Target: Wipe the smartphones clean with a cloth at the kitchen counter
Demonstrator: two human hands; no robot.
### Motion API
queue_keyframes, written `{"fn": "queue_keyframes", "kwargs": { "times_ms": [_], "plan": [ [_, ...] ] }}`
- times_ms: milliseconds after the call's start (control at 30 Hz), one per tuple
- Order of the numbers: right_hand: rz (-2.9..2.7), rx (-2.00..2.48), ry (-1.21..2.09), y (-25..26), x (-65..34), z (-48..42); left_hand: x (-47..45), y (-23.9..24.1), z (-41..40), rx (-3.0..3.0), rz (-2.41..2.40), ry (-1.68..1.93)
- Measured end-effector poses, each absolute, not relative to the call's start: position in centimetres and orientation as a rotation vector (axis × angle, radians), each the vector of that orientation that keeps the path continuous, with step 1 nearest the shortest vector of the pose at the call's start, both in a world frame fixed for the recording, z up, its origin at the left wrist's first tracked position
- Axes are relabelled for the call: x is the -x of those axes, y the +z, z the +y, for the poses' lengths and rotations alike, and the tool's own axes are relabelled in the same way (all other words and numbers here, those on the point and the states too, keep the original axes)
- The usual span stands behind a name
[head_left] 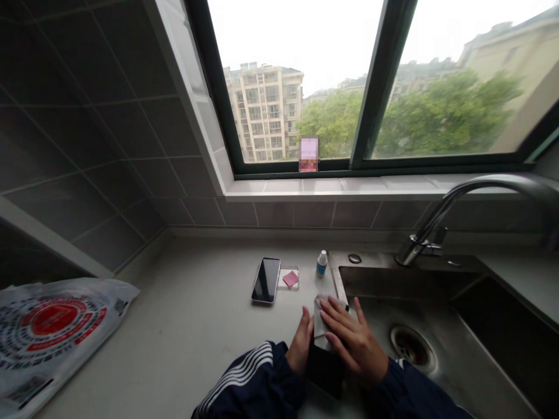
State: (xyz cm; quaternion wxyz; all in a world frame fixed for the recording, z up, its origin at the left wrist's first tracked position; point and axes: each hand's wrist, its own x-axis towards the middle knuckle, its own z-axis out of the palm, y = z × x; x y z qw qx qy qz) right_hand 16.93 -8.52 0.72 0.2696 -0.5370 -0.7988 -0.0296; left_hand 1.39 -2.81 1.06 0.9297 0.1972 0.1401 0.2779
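My left hand (300, 342) grips the left edge of a flat black rectangular thing (325, 371), thumb up along its side; its exact kind is too dark to tell. On its upper part lies a pale grey wiping cloth (322, 323). My right hand (356, 340) rests on this cloth with fingers stretched out flat, thumb raised apart. Beyond the hands, a small white-capped bottle with a blue label (321, 266) stands by the sink rim. To its left lie a smartphone (266, 280), screen dark, and a clear case (294, 269) with a pink square (290, 279) on it.
A steel sink (454, 317) with a drain (411, 347) and a curved tap (430, 224) is on the right. A white plastic bag with red print (65, 331) lies on the counter (174, 331) at the left. Behind runs a tiled wall below a window (297, 87).
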Motion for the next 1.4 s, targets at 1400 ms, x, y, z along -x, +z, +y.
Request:
{"fn": "queue_keyframes", "kwargs": {
  "times_ms": [1400],
  "plan": [
    [-2.134,1.361,0.007,0.5,-16.0,-10.1,-1.5,0.9,-2.7,-0.380,0.303,0.565]
  ]
}}
